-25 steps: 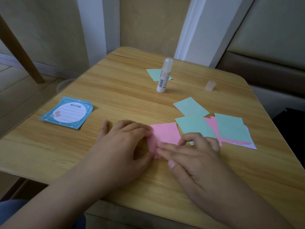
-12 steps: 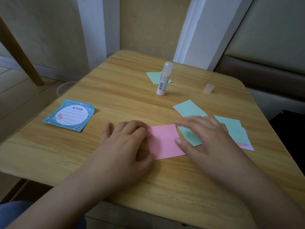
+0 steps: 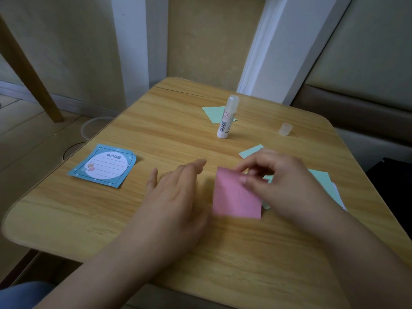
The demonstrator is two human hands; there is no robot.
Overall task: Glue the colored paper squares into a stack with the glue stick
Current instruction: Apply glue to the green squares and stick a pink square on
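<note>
A pink paper square [image 3: 234, 197] is tilted up off the wooden table [image 3: 156, 219]; my right hand [image 3: 281, 186] pinches its upper right corner. My left hand [image 3: 176, 192] rests flat on the table just left of the pink square, fingers straight, holding nothing. The white glue stick [image 3: 227, 118] stands upright and uncapped further back. Its clear cap [image 3: 285, 129] sits to the right. Green squares lie under and behind my right hand [image 3: 250, 150] [image 3: 321, 177], and another green square [image 3: 214, 112] lies behind the glue stick.
A blue notepad [image 3: 103, 166] with a white lined oval lies on the left side of the table. The table's front edge is near my forearms. A wooden leg [image 3: 29, 70] stands on the floor at far left.
My right hand moved from the green squares to the pink square and lifted its right side. My left hand let go of the pink square's left edge and flattened beside it.
</note>
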